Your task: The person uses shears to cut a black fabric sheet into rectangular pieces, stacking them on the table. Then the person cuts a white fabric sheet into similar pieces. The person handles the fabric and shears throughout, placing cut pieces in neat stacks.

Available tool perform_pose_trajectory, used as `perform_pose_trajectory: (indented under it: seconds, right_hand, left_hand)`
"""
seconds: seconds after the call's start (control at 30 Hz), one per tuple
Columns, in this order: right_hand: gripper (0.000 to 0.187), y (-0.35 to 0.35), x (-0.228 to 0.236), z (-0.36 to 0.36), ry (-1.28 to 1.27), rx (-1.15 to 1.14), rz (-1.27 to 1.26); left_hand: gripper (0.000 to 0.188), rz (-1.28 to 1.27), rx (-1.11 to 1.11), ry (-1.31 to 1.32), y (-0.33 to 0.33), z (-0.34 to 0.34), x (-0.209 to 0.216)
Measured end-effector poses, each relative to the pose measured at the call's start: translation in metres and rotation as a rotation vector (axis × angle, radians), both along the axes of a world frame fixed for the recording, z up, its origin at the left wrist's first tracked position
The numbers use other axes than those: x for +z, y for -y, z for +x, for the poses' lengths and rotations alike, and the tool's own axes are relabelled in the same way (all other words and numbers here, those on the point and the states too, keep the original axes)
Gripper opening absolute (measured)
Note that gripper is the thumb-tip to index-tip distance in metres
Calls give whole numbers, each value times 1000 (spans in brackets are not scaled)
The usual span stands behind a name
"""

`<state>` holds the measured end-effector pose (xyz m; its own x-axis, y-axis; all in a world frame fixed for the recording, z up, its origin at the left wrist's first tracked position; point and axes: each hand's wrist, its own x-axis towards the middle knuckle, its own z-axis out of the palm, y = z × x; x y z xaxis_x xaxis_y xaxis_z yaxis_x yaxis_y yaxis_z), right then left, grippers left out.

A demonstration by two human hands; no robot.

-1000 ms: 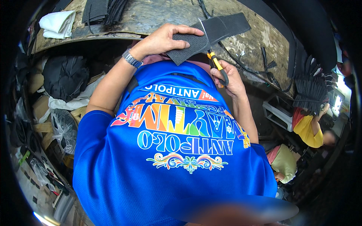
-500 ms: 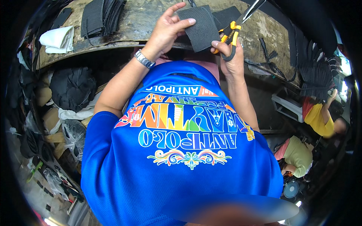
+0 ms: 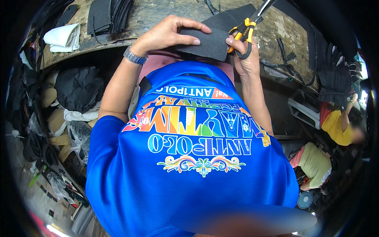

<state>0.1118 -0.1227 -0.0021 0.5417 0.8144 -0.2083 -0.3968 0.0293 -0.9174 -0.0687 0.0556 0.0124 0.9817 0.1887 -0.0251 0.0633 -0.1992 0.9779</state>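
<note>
My left hand (image 3: 167, 37) pinches a dark grey-black textured sheet (image 3: 211, 44) between thumb and fingers at its left end. The sheet lies crosswise, just over the table's near edge. At its other end, the thumb of my right hand (image 3: 246, 59) meets the corner. That same hand is wrapped round the yellow-and-black handles of scissors (image 3: 248, 29). Their metal blades point away to the upper right, partly cut off by the frame. Behind the held sheet, another dark sheet (image 3: 239, 16) rests on the worn wooden table (image 3: 158, 12).
A stack of dark sheets (image 3: 104, 17) and a folded white cloth (image 3: 63, 37) sit on the table's left. Dark scrap strips (image 3: 286, 57) lie at the right. Black material (image 3: 77, 87) fills the space below left. Two people (image 3: 335, 128) are at the far right, near a fan (image 3: 305, 200).
The held sheet has turned from upright to crosswise. My left hand has shifted left and down, and its raised fingers now curl over the sheet. My right hand keeps the scissors.
</note>
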Motion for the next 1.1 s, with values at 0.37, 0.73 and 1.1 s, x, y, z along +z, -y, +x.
perform_pose_trajectory:
  seconds: [0.37, 0.73, 1.1]
  right_hand:
    - [31, -9, 10, -2, 58, 61, -1]
    - [38, 20, 7, -20, -216, 425, -147]
    - [37, 13, 8, -33, -142, 378, -153]
  left_hand:
    - [23, -42, -328, 66, 4, 7, 16]
    - [44, -239, 519, 310, 12, 36, -3]
    - [54, -61, 480, 244, 22, 27, -3]
